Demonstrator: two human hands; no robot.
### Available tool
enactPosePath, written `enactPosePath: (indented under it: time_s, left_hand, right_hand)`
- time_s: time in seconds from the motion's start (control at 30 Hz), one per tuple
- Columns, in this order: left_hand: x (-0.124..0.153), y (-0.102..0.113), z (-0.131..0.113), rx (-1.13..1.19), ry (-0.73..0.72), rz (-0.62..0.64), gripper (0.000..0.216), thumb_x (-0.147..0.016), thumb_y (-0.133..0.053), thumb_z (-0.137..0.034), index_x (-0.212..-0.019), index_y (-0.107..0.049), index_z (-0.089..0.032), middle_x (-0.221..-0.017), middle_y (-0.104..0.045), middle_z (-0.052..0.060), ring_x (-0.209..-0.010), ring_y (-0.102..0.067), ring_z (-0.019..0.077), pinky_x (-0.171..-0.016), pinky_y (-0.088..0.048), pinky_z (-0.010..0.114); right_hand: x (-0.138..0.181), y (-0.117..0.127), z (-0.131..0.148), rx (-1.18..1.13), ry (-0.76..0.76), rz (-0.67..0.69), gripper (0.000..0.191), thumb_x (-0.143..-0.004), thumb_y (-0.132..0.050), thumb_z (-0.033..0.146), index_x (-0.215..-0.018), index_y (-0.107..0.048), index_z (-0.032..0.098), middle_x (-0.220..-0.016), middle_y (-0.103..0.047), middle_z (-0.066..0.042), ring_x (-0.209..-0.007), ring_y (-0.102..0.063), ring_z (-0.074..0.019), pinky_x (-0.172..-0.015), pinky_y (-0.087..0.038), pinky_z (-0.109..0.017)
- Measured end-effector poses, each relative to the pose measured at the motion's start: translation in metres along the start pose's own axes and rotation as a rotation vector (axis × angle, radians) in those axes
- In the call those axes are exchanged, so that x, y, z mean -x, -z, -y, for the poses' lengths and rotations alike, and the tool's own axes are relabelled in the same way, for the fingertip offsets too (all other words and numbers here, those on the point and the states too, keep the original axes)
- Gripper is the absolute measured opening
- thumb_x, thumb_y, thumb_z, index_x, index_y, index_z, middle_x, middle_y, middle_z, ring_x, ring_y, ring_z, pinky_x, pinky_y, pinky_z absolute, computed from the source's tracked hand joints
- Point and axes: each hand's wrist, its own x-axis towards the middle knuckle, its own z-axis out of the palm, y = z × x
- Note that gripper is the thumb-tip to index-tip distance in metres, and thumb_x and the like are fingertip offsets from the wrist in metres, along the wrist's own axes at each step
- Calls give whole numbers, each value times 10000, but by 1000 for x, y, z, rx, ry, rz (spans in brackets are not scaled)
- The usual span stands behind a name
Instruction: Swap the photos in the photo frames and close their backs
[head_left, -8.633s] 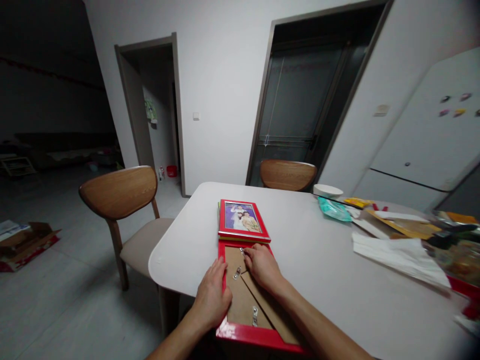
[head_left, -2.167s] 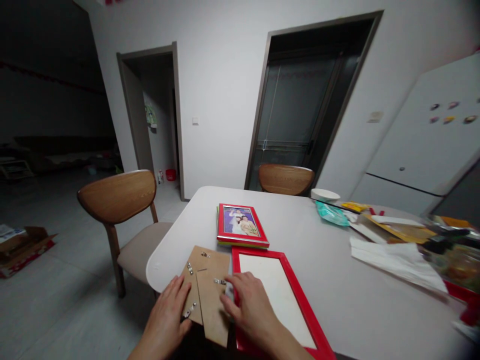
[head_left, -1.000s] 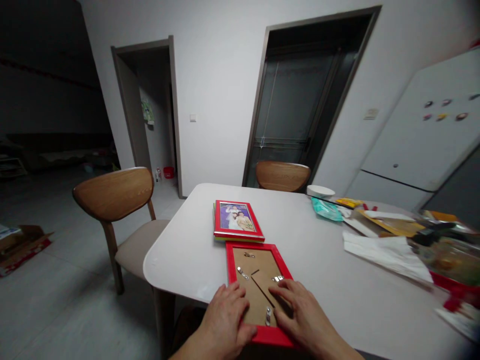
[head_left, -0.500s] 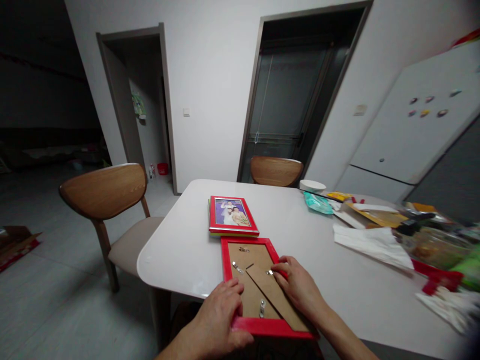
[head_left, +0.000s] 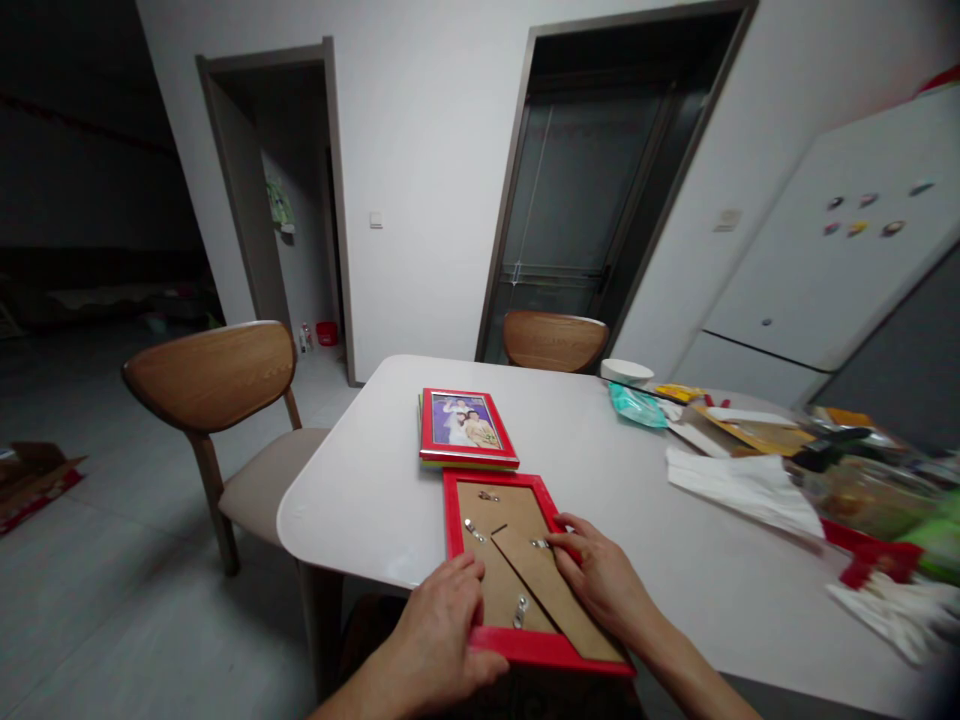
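A red picture frame (head_left: 453,515) lies face down at the table's near edge, its brown backing board and slanted stand leg (head_left: 551,585) facing up. Several small metal clips sit on the board. My left hand (head_left: 442,625) grips the frame's lower left corner, thumb on the bottom border. At the right border, my right hand (head_left: 596,570) holds the frame's side, with fingertips at a metal clip (head_left: 539,544). Just beyond, a second red frame with a photo (head_left: 466,424) lies face up on something with a green edge, close to the first frame's top border.
The white table (head_left: 360,480) carries clutter at right: a teal packet (head_left: 636,405), a white bowl (head_left: 627,371), white paper (head_left: 739,485), a plastic container and crumpled tissue (head_left: 889,610). Wooden chairs stand at left (head_left: 214,375) and at the far side (head_left: 555,340).
The lower metal clip has turned slightly. My right fingertips have shifted a little at the right clip, while my left hand keeps its grip. The view has moved slightly.
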Motion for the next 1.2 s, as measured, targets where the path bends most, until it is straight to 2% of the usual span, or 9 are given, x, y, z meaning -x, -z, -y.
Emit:
enactPosePath:
  time_s: [0.4, 0.47, 0.57, 0.67, 0.73, 0.87, 1.07, 1.2]
  left_hand:
    - [1, 3, 0, 19, 2, 6, 367, -559, -668, -296, -867, -537, -146, -1259, -409, 103, -1189, -308, 213, -979, -259, 297]
    - [0, 3, 1, 18, 0, 15, 356, -559, -669, -299, -854, -537, -151, -1262, -407, 100, -1193, -300, 216, -979, -257, 306]
    - [0, 2, 4, 14, -11, 32, 338, -555, -673, -296, -833, -537, -159, -1259, -411, 96, -1195, -299, 214, -979, -255, 312]
    - [0, 2, 5, 16, -29, 36, 331, -553, -681, -294, -822, -538, -165, -1259, -412, 93, -1194, -302, 209, -976, -258, 310]
    - [0, 2, 6, 23, -36, 34, 326, -554, -688, -300, -811, -539, -165, -1261, -409, 97, -1193, -304, 211, -973, -264, 309]
    - [-1, 2, 6, 26, -37, 24, 308, -564, -688, -303, -795, -538, -166, -1259, -410, 102, -1191, -306, 225, -969, -272, 330]
    - [-2, -1, 7, 17, -57, 17, 314, -557, -692, -292, -796, -532, -166, -1248, -424, 100, -1186, -316, 217, -974, -268, 326]
    - [-2, 1, 8, 17, -79, 7, 314, -540, -708, -281, -772, -535, -161, -1227, -446, 105, -1180, -328, 209, -966, -277, 304]
  right_hand:
    - [-1, 4, -1, -38, 59, -32, 237, -717, -387, 219, -735, -618, 167, -1038, -531, -91, -931, -522, -164, -829, -396, -272]
    - [0, 1, -6, -56, 58, -46, 246, -721, -390, 231, -765, -623, 169, -1058, -530, -88, -955, -515, -171, -855, -385, -289]
    - [8, 0, -12, -114, 49, -104, 286, -736, -396, 266, -910, -603, 171, -1058, -543, -90, -972, -508, -183, -867, -386, -326]
    - [21, 6, -8, -138, 81, -156, 298, -743, -425, 311, -963, -583, 187, -1060, -542, -98, -995, -487, -205, -858, -390, -371]
    - [30, 12, 5, -143, 182, -88, 250, -748, -442, 321, -898, -611, 214, -1066, -535, -91, -1014, -465, -209, -859, -381, -379]
    - [36, 19, 35, -158, 391, 150, 181, -753, -471, 298, -782, -645, 258, -989, -554, -57, -974, -467, -192, -834, -376, -367]
    - [29, 10, 48, -138, 370, 173, 129, -721, -521, 263, -737, -649, 261, -913, -559, -41, -896, -473, -188, -779, -366, -376]
    - [31, 14, 47, -176, 406, 199, 145, -726, -493, 220, -723, -637, 239, -939, -551, -37, -933, -453, -180, -826, -343, -376]
